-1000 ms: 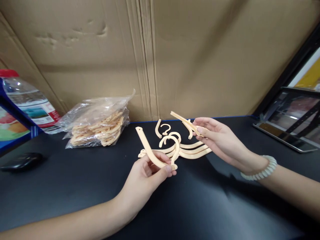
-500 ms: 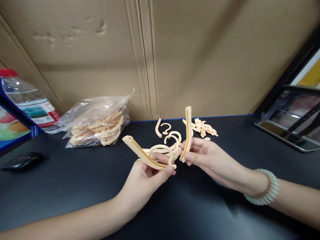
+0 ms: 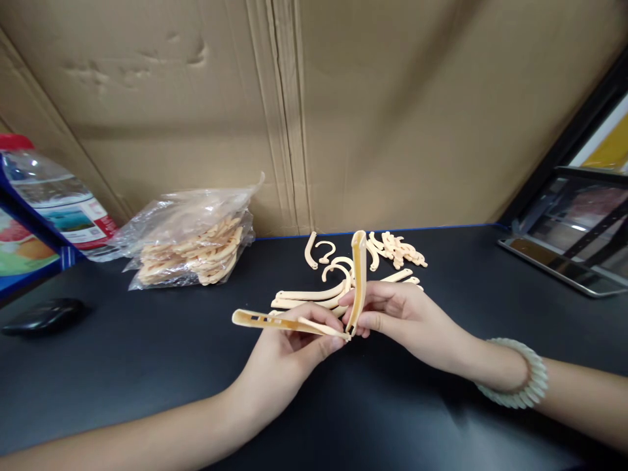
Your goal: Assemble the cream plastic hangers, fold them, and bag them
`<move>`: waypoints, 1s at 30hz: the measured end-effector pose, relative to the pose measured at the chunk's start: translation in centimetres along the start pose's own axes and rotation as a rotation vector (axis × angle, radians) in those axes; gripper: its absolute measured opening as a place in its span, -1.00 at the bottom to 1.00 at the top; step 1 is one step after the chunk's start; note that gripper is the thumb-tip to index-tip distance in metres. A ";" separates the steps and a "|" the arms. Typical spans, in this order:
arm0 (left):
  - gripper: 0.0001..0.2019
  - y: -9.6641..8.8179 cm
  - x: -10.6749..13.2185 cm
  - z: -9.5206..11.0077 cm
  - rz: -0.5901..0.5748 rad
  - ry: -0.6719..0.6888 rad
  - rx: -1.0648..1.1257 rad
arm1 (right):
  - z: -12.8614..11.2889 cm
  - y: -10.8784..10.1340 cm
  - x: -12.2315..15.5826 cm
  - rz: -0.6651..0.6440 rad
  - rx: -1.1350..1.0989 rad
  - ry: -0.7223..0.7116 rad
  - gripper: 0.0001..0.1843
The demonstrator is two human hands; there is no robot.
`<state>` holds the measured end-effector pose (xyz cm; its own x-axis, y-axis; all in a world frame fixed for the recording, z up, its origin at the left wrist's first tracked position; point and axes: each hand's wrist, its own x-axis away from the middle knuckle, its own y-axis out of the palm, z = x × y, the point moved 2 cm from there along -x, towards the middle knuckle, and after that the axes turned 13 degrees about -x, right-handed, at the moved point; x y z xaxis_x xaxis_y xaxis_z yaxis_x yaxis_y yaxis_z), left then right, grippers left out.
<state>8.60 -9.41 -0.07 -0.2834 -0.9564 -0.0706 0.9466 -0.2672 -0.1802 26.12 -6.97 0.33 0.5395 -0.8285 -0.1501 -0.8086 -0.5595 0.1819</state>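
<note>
My left hand [image 3: 299, 350] is closed on a cream plastic hanger arm [image 3: 250, 318], which points left with its hollow, slotted side showing. A hanger hook [image 3: 321, 326], seen nearly edge-on, lies along that arm in the same grip. Between the thumb and fingers of my right hand [image 3: 392, 311] a second hanger arm [image 3: 360, 275] stands upright, hollow side toward me. The lower end of this arm meets the inner end of the left one; whether they are joined I cannot tell. Behind my hands lie folding hangers [image 3: 309, 296], partly hidden.
A clear plastic bag [image 3: 191, 242] of hanger parts sits at the back left, near a mouse [image 3: 46, 316] and a large bottle [image 3: 53, 196]. Loose hooks [image 3: 324, 251] and a pile of small pieces [image 3: 402, 250] lie toward the cardboard wall [image 3: 417, 118]. A tablet-like panel [image 3: 564, 268] is at the right.
My left hand has turned its hanger arm and hook flatter, so the hook now shows edge-on. The right arm piece has moved left and down, its lower end now against the left piece.
</note>
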 end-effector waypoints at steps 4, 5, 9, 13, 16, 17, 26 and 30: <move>-0.93 0.0 0.0 -0.3 0.023 -0.002 0.031 | -0.2 0.3 0.1 -0.009 0.057 -0.025 -0.91; -0.93 0.0 0.0 -0.3 0.030 0.000 0.043 | -0.1 0.3 0.1 -0.004 0.059 -0.031 -0.90; -0.93 0.0 0.0 -0.4 0.037 -0.006 0.057 | 0.1 0.5 0.1 0.020 0.053 -0.055 -0.87; -0.93 0.0 0.1 -0.6 0.031 0.013 0.068 | 0.2 0.6 0.3 0.030 0.060 -0.075 -0.83; -0.93 0.0 0.1 -0.7 0.030 0.017 0.077 | 0.1 0.8 0.4 0.026 0.066 -0.105 -0.80; -0.93 0.0 0.1 -0.8 0.031 0.016 0.078 | 0.1 0.8 0.4 0.025 0.068 -0.115 -0.80; -0.89 -0.1 0.1 -1.0 0.051 -0.008 0.094 | 0.7 0.7 0.4 0.077 -0.004 -0.108 -0.89; -0.86 -0.1 0.2 -0.8 0.055 -0.021 0.070 | 0.6 0.2 0.1 0.073 -0.016 -0.060 -0.84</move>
<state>8.27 -9.50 -0.87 -0.2279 -0.9720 -0.0574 0.9694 -0.2210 -0.1071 25.84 -7.17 -0.24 0.4637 -0.8645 -0.1941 -0.8412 -0.4984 0.2098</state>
